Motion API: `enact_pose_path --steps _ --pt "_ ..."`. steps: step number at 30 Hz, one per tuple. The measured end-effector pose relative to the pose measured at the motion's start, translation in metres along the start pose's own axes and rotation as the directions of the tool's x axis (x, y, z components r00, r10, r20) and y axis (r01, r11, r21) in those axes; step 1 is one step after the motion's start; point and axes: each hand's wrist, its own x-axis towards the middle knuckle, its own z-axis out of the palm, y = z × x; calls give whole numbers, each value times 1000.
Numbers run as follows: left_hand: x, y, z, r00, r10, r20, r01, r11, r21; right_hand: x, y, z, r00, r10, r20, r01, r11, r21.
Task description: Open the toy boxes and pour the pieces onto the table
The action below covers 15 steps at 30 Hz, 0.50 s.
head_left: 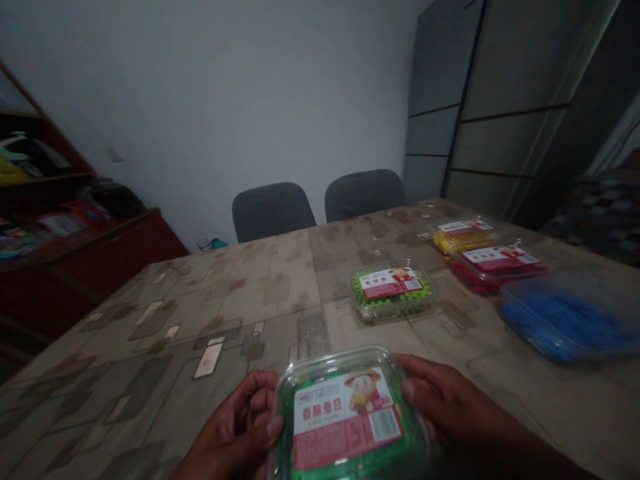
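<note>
A clear plastic box of dark green pieces (345, 417), with a red and white label on its lid, sits at the near edge of the table. My left hand (237, 433) grips its left side, fingers curled round the rim. My right hand (445, 403) clasps its right side, thumb on the lid edge. Beyond it lies a box of light green pieces (393, 291). Further right stand a yellow box (465, 235), a red box (497, 267) and a blue box (567, 317) with no label showing.
The table (210, 313) wears a patterned beige cover. Two grey chairs (273, 210) stand at its far side against a white wall. A red-brown cabinet with cluttered shelves (60, 233) is at the left, dark panelled doors (500, 113) at the right.
</note>
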Motion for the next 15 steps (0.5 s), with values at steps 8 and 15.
enact_pose_path --steps 8,15 --pt "-2 -1 3 1000 -23 -2 23 998 -55 -5 -19 -1 994 104 -39 -107 991 -86" --pt "6 -6 -1 998 -31 61 30 999 9 -5 -7 -11 986 100 -135 -114 989 -99"
